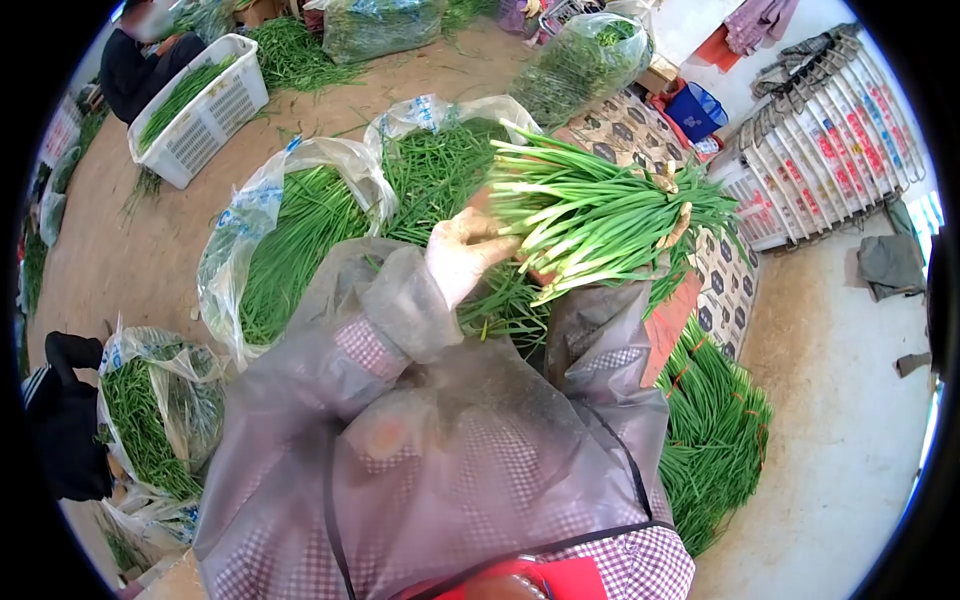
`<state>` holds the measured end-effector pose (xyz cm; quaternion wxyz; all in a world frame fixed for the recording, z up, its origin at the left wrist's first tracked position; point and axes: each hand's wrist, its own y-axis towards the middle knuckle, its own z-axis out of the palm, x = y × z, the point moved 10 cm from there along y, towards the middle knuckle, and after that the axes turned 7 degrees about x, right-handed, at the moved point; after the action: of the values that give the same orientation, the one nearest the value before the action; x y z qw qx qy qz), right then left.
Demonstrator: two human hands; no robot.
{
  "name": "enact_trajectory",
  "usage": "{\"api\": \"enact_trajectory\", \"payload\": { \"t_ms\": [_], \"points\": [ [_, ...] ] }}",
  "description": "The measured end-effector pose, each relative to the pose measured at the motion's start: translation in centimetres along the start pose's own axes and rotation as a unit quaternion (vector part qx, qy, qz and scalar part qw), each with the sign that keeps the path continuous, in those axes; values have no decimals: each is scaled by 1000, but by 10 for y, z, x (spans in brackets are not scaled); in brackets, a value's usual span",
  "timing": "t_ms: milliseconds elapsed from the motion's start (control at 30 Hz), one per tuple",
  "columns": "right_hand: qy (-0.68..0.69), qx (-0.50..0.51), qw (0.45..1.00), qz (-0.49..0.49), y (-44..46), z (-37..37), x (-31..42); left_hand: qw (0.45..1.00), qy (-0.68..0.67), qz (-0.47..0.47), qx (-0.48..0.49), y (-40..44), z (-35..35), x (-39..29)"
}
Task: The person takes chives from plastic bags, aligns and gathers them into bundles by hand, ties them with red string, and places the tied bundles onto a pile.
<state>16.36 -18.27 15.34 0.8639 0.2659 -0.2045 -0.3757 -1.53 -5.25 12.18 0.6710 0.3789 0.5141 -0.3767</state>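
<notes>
A thick bunch of green chives [585,215] lies across my right hand [676,226], its pale stalk ends pointing left. Fingers of that hand curl round the leafy part on the right; the rest of the hand is hidden under the leaves. My left hand [466,252] is at the pale ends, thumb and fingers pinched together on stalks at the bunch's left edge. Below the hands, loose chives [505,305] show between my sleeves. Two open plastic bags of chives, one nearer [300,250] and one farther [440,165], stand left of my hands.
Tied chives [715,430] are piled at my right, beside a patterned mat [722,285]. White crates [820,140] lean at the wall near a blue basket [696,110]. A white crate of chives [200,110] stands by a seated person [140,60]. Another bag [150,420] sits lower left, near a dark sleeve.
</notes>
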Motion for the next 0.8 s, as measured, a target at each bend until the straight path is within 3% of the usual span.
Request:
{"api": "enact_trajectory", "payload": {
  "t_ms": [33,233,267,300,333,367,400,467,533,600,667,733,767,800],
  "points": [
    [0,0,1000,-1,0,0,1,998,60,5,10,-1,-3,0],
    [9,0,1000,22,7,-1,-12,997,65,-37,-12,-23,-60,-8],
    [9,2,1000,26,8,2,-14,995,100,-7,-15,-27,-80,-18],
    [8,6,999,30,8,7,-17,996,73,18,-57,-32,-111,-17],
    [9,6,999,32,9,8,-24,989,103,-20,-104,-37,-144,-19],
    [12,8,999,33,10,6,-28,969,196,72,-130,-41,-164,-40],
    [13,8,999,34,12,5,-30,961,241,18,-135,-43,-194,-23],
    [12,11,999,32,13,3,-26,808,562,98,-147,-45,-163,-66],
    [8,13,1000,24,13,2,-11,876,437,185,-82,-37,-113,-82],
    [9,15,1000,10,15,-3,7,966,229,122,2,-24,-63,-64],
    [7,21,1000,-4,15,-3,23,959,269,15,92,-23,-12,-59],
    [6,28,1000,-12,17,0,31,937,317,104,103,-27,21,-77],
    [8,32,999,-15,16,1,33,947,273,155,65,-26,24,-77],
    [6,34,999,-18,15,2,36,947,273,156,67,-26,23,-72]
  ]
}}
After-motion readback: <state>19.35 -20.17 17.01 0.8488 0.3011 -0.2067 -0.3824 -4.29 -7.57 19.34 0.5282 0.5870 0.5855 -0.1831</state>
